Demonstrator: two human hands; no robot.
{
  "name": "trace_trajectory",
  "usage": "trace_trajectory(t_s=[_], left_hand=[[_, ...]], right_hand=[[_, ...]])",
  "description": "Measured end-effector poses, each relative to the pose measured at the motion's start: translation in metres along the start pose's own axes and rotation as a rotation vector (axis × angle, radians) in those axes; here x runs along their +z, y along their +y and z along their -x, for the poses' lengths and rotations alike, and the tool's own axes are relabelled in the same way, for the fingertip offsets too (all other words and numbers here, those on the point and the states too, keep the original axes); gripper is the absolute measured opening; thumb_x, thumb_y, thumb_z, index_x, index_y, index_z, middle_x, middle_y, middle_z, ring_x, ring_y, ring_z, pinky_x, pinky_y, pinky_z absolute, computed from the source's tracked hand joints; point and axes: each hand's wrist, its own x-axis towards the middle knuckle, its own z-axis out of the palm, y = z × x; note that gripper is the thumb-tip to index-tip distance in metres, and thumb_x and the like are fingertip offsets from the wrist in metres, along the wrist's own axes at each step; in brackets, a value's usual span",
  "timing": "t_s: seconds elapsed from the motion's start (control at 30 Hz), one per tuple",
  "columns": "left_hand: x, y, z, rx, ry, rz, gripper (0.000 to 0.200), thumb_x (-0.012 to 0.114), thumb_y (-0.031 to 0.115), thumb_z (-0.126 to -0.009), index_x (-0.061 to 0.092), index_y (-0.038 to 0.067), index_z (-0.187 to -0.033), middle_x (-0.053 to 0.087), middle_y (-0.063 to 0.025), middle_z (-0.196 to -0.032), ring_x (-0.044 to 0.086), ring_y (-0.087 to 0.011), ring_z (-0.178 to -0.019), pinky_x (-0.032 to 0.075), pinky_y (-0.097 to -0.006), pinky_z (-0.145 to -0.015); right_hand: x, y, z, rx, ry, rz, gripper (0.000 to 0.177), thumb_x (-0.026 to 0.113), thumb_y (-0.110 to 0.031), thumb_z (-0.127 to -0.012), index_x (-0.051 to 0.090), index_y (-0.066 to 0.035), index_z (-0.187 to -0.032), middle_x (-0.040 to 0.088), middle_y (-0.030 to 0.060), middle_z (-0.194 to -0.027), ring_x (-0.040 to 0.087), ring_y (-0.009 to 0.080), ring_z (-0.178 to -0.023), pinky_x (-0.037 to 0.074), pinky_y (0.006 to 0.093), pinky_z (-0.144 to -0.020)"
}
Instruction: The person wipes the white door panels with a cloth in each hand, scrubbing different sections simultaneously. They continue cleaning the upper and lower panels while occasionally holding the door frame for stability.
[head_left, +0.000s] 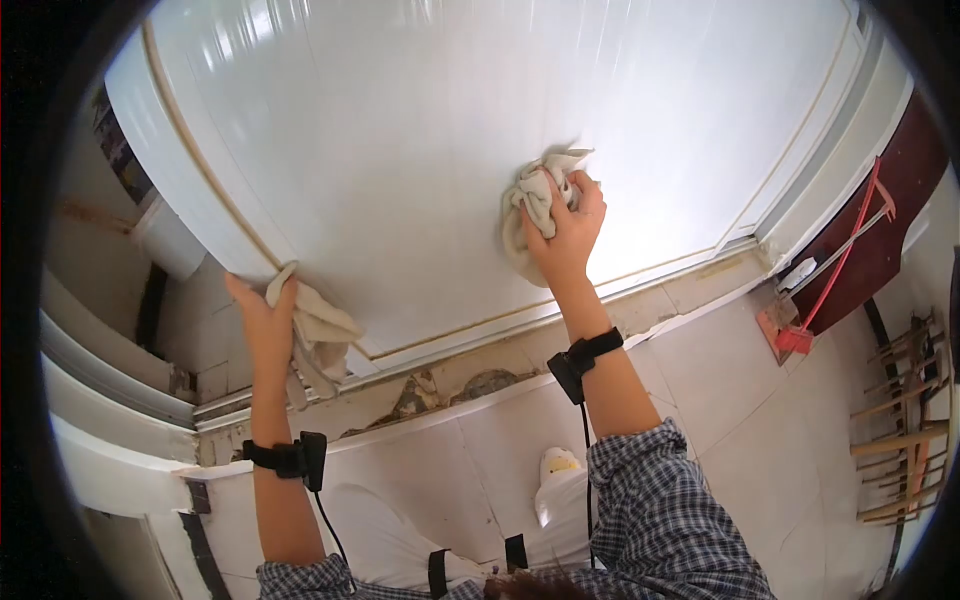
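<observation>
A large white sliding door panel (430, 150) fills the upper view. Against its face, my right hand (572, 228) presses a bunched beige cloth (522, 245), fingers curled into the folds. At the panel's left edge, my left hand (262, 318) grips a second beige cloth (322, 322), pinched by the thumb. Its other fingers are partly hidden at the edge, and the cloth drapes down towards the door track. Black straps with small devices and cables circle both forearms.
A worn threshold (490, 385) with broken patches runs below the door. To the right, a red broom (795, 340) and a long-handled tool lean by a dark red board (890, 220). A wooden rack (905, 430) stands at far right. A white bucket-like container (172, 240) shows behind the door.
</observation>
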Motion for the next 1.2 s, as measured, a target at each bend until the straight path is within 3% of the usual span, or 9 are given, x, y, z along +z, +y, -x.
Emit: trace_trajectory(t_s=[1.2], left_hand=[[0.004, -0.005, -0.001, 0.032, 0.020, -0.014, 0.084, 0.063, 0.022, -0.082, 0.008, -0.007, -0.139, 0.038, -0.0286, -0.131, 0.042, -0.0351, -0.120, 0.032, -0.0360, -0.100]], right_hand=[[-0.006, -0.001, -0.007, -0.012, -0.094, 0.077, 0.049, 0.071, -0.023, -0.067, 0.063, -0.014, -0.115, 0.046, 0.0118, -0.114, 0.045, 0.0275, -0.098, 0.033, 0.0392, -0.081]])
